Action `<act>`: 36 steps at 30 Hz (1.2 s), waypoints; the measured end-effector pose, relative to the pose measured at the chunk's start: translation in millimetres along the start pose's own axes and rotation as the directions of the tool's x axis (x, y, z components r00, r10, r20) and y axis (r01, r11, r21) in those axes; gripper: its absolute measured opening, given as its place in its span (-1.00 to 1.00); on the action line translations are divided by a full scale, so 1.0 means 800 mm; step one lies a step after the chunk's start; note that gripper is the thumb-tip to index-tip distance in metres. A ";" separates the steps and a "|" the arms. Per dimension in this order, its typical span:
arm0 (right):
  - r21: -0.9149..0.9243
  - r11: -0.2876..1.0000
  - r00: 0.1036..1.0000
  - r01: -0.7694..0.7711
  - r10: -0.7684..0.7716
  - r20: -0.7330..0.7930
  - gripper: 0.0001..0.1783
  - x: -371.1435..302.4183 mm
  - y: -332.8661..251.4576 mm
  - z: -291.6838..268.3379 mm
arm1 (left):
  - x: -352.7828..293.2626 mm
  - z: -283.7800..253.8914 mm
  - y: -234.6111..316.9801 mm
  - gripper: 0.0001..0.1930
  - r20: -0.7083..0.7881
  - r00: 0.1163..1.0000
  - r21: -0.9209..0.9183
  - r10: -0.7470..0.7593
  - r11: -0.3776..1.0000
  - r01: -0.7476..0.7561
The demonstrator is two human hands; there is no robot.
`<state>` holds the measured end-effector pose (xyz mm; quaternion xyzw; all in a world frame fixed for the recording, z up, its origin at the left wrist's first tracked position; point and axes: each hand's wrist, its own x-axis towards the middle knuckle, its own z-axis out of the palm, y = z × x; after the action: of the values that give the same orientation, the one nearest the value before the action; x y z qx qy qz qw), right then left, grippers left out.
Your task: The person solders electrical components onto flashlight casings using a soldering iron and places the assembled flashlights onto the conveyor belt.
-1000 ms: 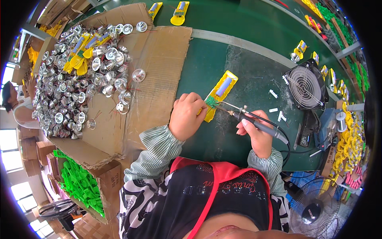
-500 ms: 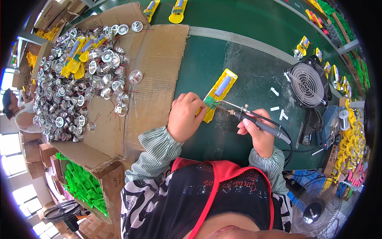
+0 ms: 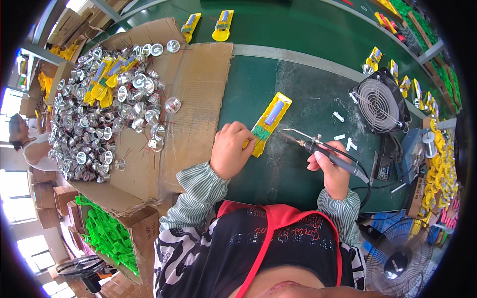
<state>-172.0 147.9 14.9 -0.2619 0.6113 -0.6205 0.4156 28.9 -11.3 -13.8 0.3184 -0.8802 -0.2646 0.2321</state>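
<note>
On the green work mat lies a yellow plastic flashlight housing (image 3: 258,148), with a blue cylindrical battery (image 3: 274,113) and a green circuit board (image 3: 261,132) inside it. My left hand (image 3: 230,150) has its fingers closed on the housing's near left edge, beside the board; the fingertips are partly hidden. Gripped like a pen in my right hand (image 3: 332,169) is a soldering iron (image 3: 354,171) with a dark grey handle. A thin bent metal guide tube runs along it. Its tip points left and stands apart from the board, to the right of it.
Left, a cardboard box (image 3: 191,99) holds many silver reflector cups (image 3: 82,158) with wires. A square black fan (image 3: 378,102), white plastic bits (image 3: 338,116) and a solder spool (image 3: 428,144) lie right. More yellow housings (image 3: 222,26) stand beyond the metal rail. Another person (image 3: 37,144) is at far left.
The soldering iron's tip has come off the circuit board and moved right with my right hand. My left hand still holds the housing. The whole view has shifted slightly.
</note>
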 end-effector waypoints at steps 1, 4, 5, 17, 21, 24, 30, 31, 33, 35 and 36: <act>0.007 1.000 1.000 0.010 -0.010 -0.001 -0.82 0.000 0.001 -0.002 | 0.000 0.000 0.000 -0.92 0.002 1.000 0.000 -0.009 1.000 0.009; 0.019 1.000 1.000 0.014 -0.014 0.001 -0.82 -0.002 0.002 -0.006 | -0.001 0.000 0.002 -0.91 0.005 1.000 0.002 -0.026 1.000 0.026; 0.020 1.000 1.000 0.014 -0.014 0.001 -0.82 -0.002 0.003 -0.006 | -0.002 -0.001 0.001 -0.91 0.002 1.000 0.013 -0.019 1.000 0.019; 0.071 0.997 0.999 0.041 -0.039 -0.028 -0.82 0.009 0.007 -0.042 | 0.006 -0.009 0.032 -0.57 0.239 0.969 0.315 0.055 0.940 -0.131; 0.068 0.996 0.994 0.062 -0.056 -0.089 -0.83 0.013 0.002 -0.057 | 0.105 0.033 0.025 -0.60 0.230 0.969 0.203 0.089 0.970 -0.137; 0.036 0.998 0.984 0.051 -0.044 -0.173 -0.82 0.017 -0.001 -0.065 | 0.220 0.094 0.029 -0.54 0.177 0.969 0.117 0.171 0.974 -0.193; 0.078 0.997 0.972 0.028 -0.009 -0.235 -0.82 0.027 0.000 -0.077 | 0.383 0.156 0.042 -0.41 -0.015 0.966 -0.106 0.258 0.960 -0.258; 0.084 0.996 0.968 0.016 0.006 -0.252 -0.82 0.028 0.002 -0.081 | 0.392 0.154 0.041 -0.41 -0.081 0.965 0.001 0.249 0.968 -0.249; 0.074 0.997 0.966 0.007 0.013 -0.259 -0.85 0.036 0.005 -0.081 | 0.397 0.111 0.023 -0.45 -0.116 0.992 0.459 0.048 0.888 0.011; 0.079 0.997 0.969 0.016 0.004 -0.246 -0.84 0.037 0.001 -0.074 | 0.399 0.075 -0.045 -0.51 -0.351 0.936 0.721 -0.011 0.635 0.278; 0.080 0.997 0.968 0.008 0.012 -0.250 -0.84 0.037 0.001 -0.074 | 0.397 0.054 -0.056 -0.45 -0.361 0.917 0.734 -0.170 0.554 0.392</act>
<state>-236.6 155.1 1.6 -0.1640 0.6339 -0.6721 0.3457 -195.7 -244.1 2.9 0.5555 -0.8053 0.1622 0.1289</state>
